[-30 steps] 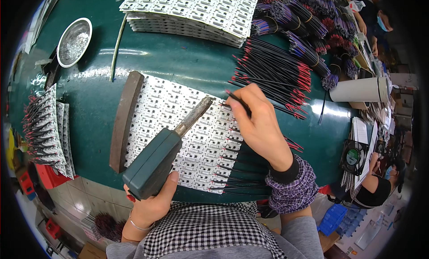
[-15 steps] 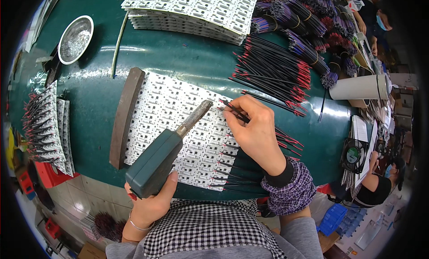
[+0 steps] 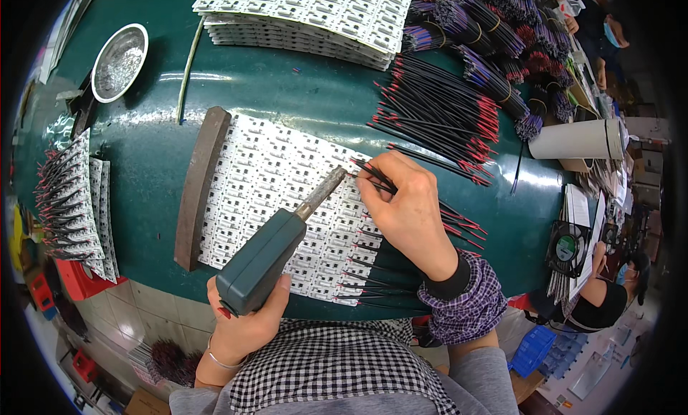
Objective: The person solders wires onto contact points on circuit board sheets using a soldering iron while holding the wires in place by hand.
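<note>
My left hand (image 3: 252, 316) is wrapped round the dark green body of a soldering gun (image 3: 264, 261). Its metal tip reaches the right edge of a white circuit board panel (image 3: 261, 178), close to my right fingertips. Between thumb and fingers, my right hand (image 3: 407, 207) pinches black wires (image 3: 373, 173) with red ends at that edge. Below it, several black wires (image 3: 387, 280) lie with one end on the panel's right margin; whether each is joined there I cannot tell. A brown bar (image 3: 202, 189) lies along the panel's left side.
A stack of panels (image 3: 301, 39) stands at the back. Loose black wires (image 3: 437, 117) and wire bundles (image 3: 487, 28) lie at the back right. At left are a metal bowl (image 3: 120, 64) and wired panels (image 3: 72, 200). A small fan (image 3: 568, 244) sits at the right edge; two people work beyond.
The soldering gun has moved slightly right, bringing its tip closer to the wire ends at my right fingertips. My right hand has barely shifted.
</note>
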